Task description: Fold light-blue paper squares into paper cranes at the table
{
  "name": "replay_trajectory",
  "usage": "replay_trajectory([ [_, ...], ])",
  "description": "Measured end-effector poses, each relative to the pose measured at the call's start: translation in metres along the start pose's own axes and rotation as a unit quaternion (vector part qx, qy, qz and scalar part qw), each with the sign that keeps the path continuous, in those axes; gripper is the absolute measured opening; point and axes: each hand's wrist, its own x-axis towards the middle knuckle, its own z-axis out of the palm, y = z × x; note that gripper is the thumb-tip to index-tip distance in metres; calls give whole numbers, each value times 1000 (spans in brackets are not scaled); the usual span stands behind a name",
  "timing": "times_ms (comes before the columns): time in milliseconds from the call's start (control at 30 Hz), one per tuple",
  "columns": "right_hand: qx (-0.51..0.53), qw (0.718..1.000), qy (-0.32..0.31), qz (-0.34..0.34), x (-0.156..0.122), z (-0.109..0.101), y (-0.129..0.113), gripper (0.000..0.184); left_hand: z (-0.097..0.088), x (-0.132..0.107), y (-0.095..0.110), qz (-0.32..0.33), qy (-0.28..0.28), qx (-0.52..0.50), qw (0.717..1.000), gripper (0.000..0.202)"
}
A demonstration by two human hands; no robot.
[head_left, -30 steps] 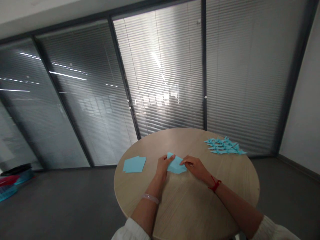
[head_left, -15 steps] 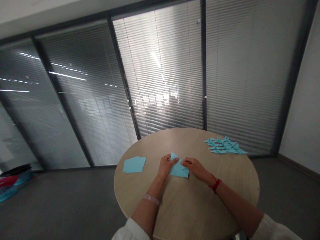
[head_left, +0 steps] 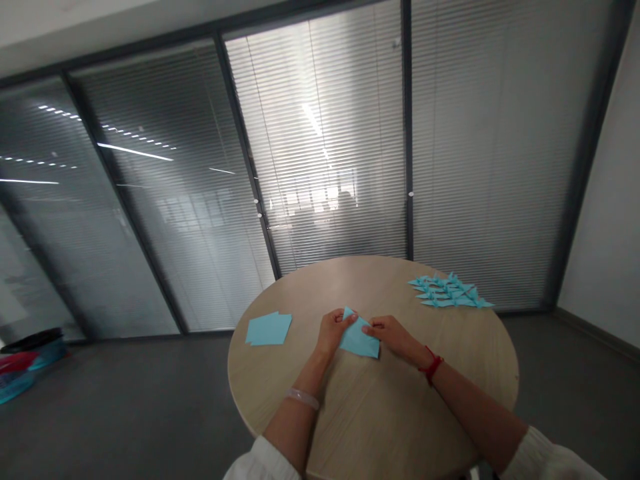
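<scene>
A light-blue sheet of origami paper (head_left: 360, 342) is held between my hands over the middle of the round table. My left hand (head_left: 334, 331) pinches its upper left side, thumb on top. At its right edge, my right hand (head_left: 391, 333) grips the paper between thumb and fingers. One upper corner of the sheet points up between the hands. Whether its edges carry a fold is too small to tell. My fingertips under the paper are hidden.
On the left of the wooden table (head_left: 390, 413) lies a small stack of blue paper sheets (head_left: 270, 330). Several folded blue paper cranes (head_left: 450, 291) sit in rows at the back right. Glass partitions with blinds (head_left: 335, 147) stand behind the table.
The paper has turned slightly and shifted a little right and down. The right thumb now presses flatter on its right edge. Both hands stay in nearly the same place.
</scene>
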Motion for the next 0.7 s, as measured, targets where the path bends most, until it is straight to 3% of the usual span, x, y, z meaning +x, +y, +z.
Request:
replay_trajectory([
  [400,9,1000,-1,19,-2,0,4,48,2,-2,2,3,6,22,1000,37],
  [700,21,999,5,25,0,-1,8,46,3,-4,4,-8,-13,-27,1000,36],
])
